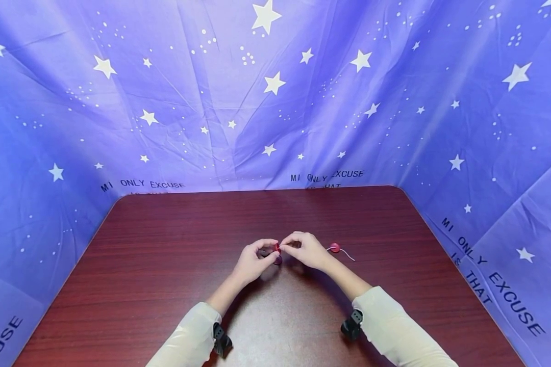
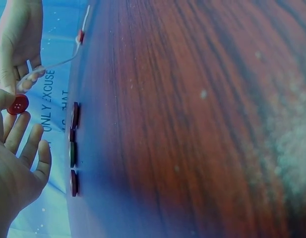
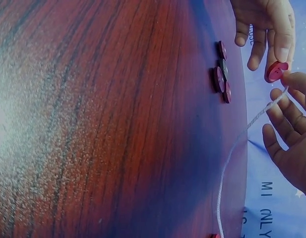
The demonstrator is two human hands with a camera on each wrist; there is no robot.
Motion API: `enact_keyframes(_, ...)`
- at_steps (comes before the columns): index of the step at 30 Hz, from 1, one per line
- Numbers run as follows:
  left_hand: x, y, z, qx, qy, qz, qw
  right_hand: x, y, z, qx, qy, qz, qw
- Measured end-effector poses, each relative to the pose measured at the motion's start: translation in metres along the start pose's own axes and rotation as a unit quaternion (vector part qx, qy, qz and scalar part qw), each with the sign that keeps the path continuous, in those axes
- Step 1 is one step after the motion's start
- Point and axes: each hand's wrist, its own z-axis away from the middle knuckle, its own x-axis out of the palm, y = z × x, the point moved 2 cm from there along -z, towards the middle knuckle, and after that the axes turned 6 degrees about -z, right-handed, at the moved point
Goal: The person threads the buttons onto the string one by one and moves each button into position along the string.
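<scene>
My left hand (image 1: 251,262) pinches a red button (image 2: 18,104) with several small holes between thumb and forefinger, its other fingers spread. Facing it, my right hand (image 1: 308,253) pinches a white string (image 3: 228,157) near its end, with the fingertips right at the button's face. From there the string runs down past the right hand to the table, where a second red button (image 1: 334,247) sits on it near the far end. Below the left hand, several loose buttons (image 3: 219,79), red and dark, lie close together on the table.
A dark red wood-grain table (image 1: 165,285) spreads under both hands. Purple-blue cloth (image 1: 239,102) with white stars and printed words hangs behind it and at both sides. Black wrist cameras (image 1: 351,325) are strapped over pale sleeves (image 1: 395,321).
</scene>
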Motion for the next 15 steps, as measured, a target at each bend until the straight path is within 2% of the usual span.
enact_keyframes(15, -0.0011, 0.0047, 0.0012, 0.016, 0.004, -0.011, 0.9998, 0.0003, 0.0007, 0.0, 0.007, -0.005, -0.012, 1.0)
